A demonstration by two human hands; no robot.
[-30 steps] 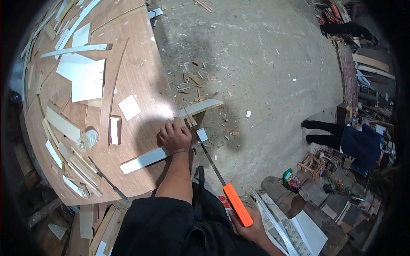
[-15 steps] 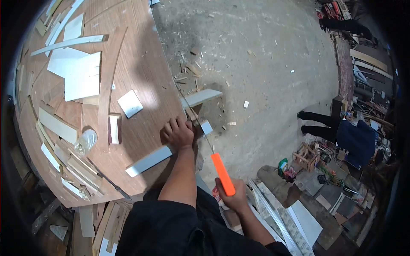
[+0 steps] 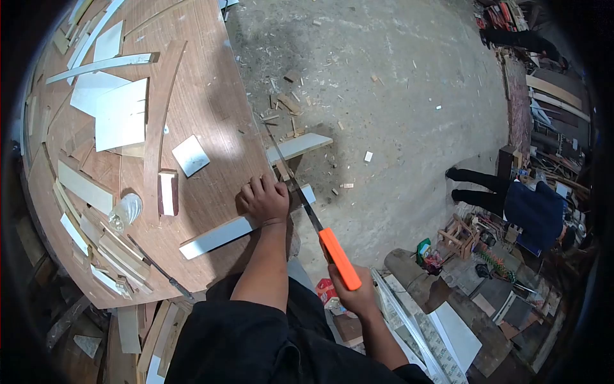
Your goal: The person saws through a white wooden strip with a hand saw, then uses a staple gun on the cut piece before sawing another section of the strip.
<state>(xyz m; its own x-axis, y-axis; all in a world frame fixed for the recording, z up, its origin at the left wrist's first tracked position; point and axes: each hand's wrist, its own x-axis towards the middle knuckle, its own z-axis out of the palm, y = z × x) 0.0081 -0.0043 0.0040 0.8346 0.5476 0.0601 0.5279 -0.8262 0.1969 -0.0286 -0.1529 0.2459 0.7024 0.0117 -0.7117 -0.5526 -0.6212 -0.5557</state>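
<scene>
My left hand [image 3: 265,200] presses down on a white-faced wood strip [image 3: 220,238] at the table's edge, its fingers curled over the strip. The strip's far end sticks out past the edge. My right hand [image 3: 356,293] is closed round the orange handle of a handsaw [image 3: 340,257]. The saw's thin blade runs up and left from the handle, crossing the strip just right of my left hand. Behind it, another white-faced strip [image 3: 302,146] juts out over the floor.
The wooden table [image 3: 214,77] carries a small white square [image 3: 190,155], a clear plastic bottle [image 3: 126,211], white panels [image 3: 121,115] and several offcuts. Wood scraps litter the concrete floor [image 3: 396,83]. A person [image 3: 531,208] bends over clutter at the right, near a wooden stool [image 3: 458,235].
The saw handle and my right hand have shifted slightly right, with more dark blade showing by the handle. My left hand stays on the strip.
</scene>
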